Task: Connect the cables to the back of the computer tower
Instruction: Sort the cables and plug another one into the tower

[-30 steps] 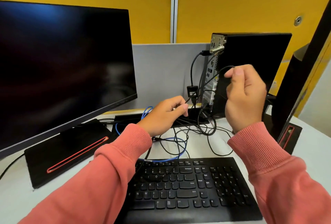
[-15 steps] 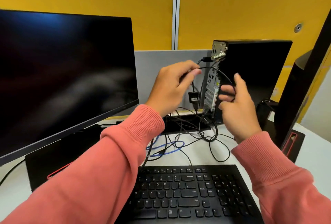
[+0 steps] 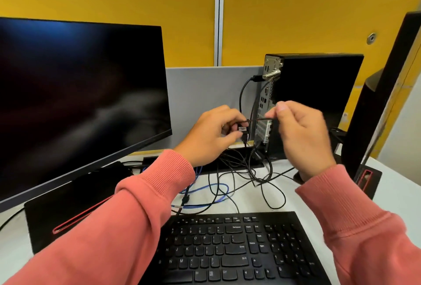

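A thin black cable (image 3: 257, 120) is held tight between two hands in the middle of the frame, just in front of the back of the computer tower (image 3: 316, 102). By the left hand (image 3: 211, 134) the plug end (image 3: 242, 128), which has a small white label, is pinched with curled fingers. By the right hand (image 3: 303, 134) the cord is pinched between thumb and finger a little way along. The tower is stood at the upper right of the middle, and its silver port panel (image 3: 264, 113) is turned toward the hands. One black cable (image 3: 242, 95) is already plugged in near the top. More loose cables (image 3: 239, 177), black and blue, are piled on the desk (image 3: 405, 195) between the tower and the keyboard (image 3: 239, 250). To do this step well, the plug should probably be turned so its shape fits a free port, and the port should be looked at first. The plug should be pushed in straight and softly, not at a slant. The cord should be kept loose by the right hand, so nothing is tugged. The plugged-in cable nearby could be knocked, so care is needed. A big dark monitor (image 3: 79, 102) fills the left of the frame.
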